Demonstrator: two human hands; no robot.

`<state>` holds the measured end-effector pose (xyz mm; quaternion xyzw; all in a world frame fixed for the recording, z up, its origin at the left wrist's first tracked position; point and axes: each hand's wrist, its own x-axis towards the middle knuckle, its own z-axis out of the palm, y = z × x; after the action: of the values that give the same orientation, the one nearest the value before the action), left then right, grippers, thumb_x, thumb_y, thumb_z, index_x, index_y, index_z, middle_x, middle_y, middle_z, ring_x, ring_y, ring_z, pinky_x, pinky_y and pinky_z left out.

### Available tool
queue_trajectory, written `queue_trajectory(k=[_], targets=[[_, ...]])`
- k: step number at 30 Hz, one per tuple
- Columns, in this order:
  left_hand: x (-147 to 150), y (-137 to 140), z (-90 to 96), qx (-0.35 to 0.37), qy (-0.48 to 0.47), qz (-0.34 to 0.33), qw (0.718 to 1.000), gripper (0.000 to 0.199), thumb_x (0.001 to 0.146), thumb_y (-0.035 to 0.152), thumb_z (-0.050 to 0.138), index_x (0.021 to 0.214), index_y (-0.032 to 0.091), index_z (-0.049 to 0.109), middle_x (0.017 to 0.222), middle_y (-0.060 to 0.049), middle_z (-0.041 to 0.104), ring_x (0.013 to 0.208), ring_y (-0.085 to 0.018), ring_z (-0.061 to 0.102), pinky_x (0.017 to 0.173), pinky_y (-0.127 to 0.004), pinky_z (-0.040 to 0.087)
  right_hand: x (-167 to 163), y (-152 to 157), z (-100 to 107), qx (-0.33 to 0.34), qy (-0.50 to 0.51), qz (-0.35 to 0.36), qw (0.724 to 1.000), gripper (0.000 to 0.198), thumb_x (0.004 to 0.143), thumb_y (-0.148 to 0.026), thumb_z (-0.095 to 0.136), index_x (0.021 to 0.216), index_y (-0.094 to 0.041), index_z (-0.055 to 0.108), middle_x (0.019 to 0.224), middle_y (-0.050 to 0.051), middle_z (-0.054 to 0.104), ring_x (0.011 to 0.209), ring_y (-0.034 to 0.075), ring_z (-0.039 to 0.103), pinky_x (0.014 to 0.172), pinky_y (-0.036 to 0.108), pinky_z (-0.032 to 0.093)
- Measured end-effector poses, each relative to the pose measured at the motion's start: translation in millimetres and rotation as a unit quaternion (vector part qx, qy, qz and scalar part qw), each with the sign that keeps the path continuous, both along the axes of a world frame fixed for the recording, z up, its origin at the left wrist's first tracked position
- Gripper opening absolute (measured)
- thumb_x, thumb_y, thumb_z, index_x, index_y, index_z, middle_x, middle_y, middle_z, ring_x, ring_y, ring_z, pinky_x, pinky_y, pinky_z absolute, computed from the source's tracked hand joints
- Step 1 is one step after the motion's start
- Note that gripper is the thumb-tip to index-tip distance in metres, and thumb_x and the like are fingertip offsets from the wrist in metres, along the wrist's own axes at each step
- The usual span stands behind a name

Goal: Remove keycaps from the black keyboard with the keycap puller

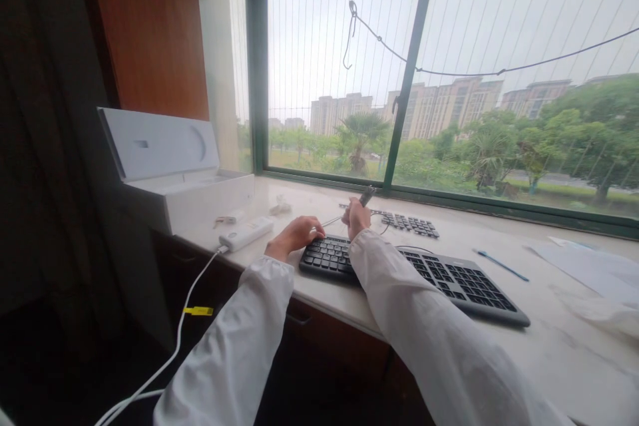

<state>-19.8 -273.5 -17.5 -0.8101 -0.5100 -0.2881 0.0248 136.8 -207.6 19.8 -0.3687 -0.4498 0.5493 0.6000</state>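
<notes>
There is one keyboard (456,278), one white box (210,200), one power strip (248,233), one blue stick (502,265).

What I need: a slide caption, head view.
Left hand at the keyboard, right hand gripping a tool, loose keys behind.

Your right sleeve (429,326) hides the middle of the keyboard (462,283) along the near edge of the counter (559,346); key legends unreadable. Your right hand (356,218) covers part of the dark tool (368,196); your left hand's (298,234) fingertip contact indistinct. Papers (594,267) toward the counter's right end: cut off.
</notes>
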Motion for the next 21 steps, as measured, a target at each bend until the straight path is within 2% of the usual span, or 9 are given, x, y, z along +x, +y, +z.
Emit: queue_trajectory(k=[1,3,8,16,21], targets=[[0,0,0.2,0.002,0.004,0.001,1.000,0.016,0.082,0.019,0.058,0.084,0.019,0.073,0.089,-0.003,0.068,0.079,-0.014,0.062,0.078,-0.024,0.047,-9,0,-3,-0.050,0.070,-0.001,0.996,0.029,0.083,-0.028,0.049,0.062,-0.024,0.030,0.040,-0.010,0.027,0.033,0.006,0.024,0.031,0.019,0.022],[0,1,0.4,0.003,0.011,0.001,1.000,0.016,0.082,0.018,0.057,0.085,0.019,0.073,0.089,-0.003,0.068,0.080,-0.014,0.062,0.077,-0.024,0.047,-20,1,-9,-0.086,0.112,0.000,0.990,0.029,0.081,-0.024,0.050,0.061,-0.024,0.029,0.038,-0.011,0.025,0.031,0.005,0.022,0.030,0.018,0.019],[2,1,1.1,-0.003,0.023,0.007,1.000,0.017,0.081,0.016,0.056,0.085,0.019,0.073,0.090,-0.003,0.068,0.081,-0.015,0.062,0.077,-0.024,0.047,-22,4,-18,-0.107,0.133,0.029,0.985,0.033,0.082,-0.021,0.048,0.060,-0.023,0.024,0.037,-0.012,0.020,0.030,0.004,0.017,0.029,0.018,0.017],[3,0,2.1,-0.015,0.027,0.017,0.999,0.018,0.082,0.015,0.055,0.085,0.018,0.072,0.092,-0.004,0.068,0.082,-0.015,0.062,0.079,-0.024,0.048,-31,1,-22,-0.109,0.118,0.060,0.985,0.030,0.084,-0.021,0.049,0.060,-0.022,0.030,0.037,-0.011,0.024,0.030,0.004,0.022,0.029,0.019,0.017],[2,0,1.4,-0.002,0.035,0.007,0.999,0.017,0.082,0.015,0.055,0.085,0.018,0.071,0.090,-0.003,0.067,0.080,-0.015,0.062,0.078,-0.024,0.047,-27,3,-22,-0.117,0.105,0.087,0.984,0.032,0.087,-0.024,0.047,0.061,-0.023,0.027,0.037,-0.011,0.024,0.031,0.005,0.022,0.030,0.019,0.020]])
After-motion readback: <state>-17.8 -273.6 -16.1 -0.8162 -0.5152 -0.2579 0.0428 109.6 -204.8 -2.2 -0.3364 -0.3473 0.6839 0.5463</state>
